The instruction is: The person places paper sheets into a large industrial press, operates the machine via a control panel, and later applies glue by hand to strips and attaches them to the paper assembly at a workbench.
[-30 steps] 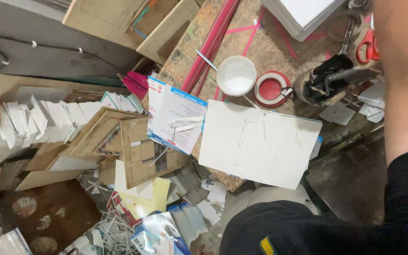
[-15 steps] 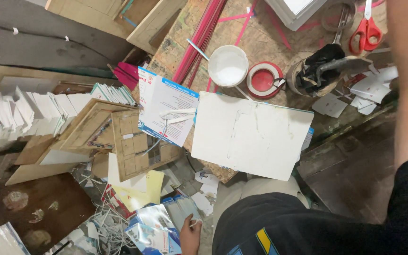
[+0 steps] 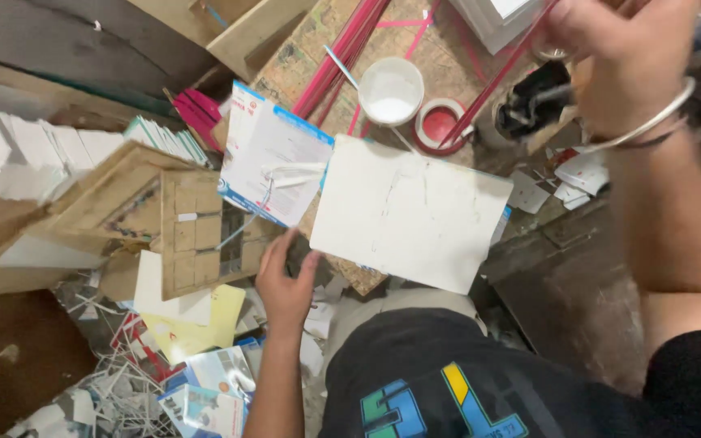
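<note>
Hands work apart: the left hand (image 3: 285,284) rests open at the surface (image 3: 302,73) edge, near a white sheet (image 3: 407,211). The right hand (image 3: 618,57) grips a thin red stick (image 3: 496,81) above a white cup (image 3: 391,89).

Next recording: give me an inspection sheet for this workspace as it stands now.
Surface: worn particle-board top, pink lines marked on it.
Job's things: blank white sheet lying flat; red strip running up to the right hand.
Clutter: white bowl, red tape roll, blue-edged printed card, wooden frames, paper scraps below.
Grips: left hand open by the board's edge, near the printed card; right hand closed, seemingly on the red strip, bangle on wrist.
Cables: nothing seen.
Surroundings: stacked white cards at left, littered floor.
</note>
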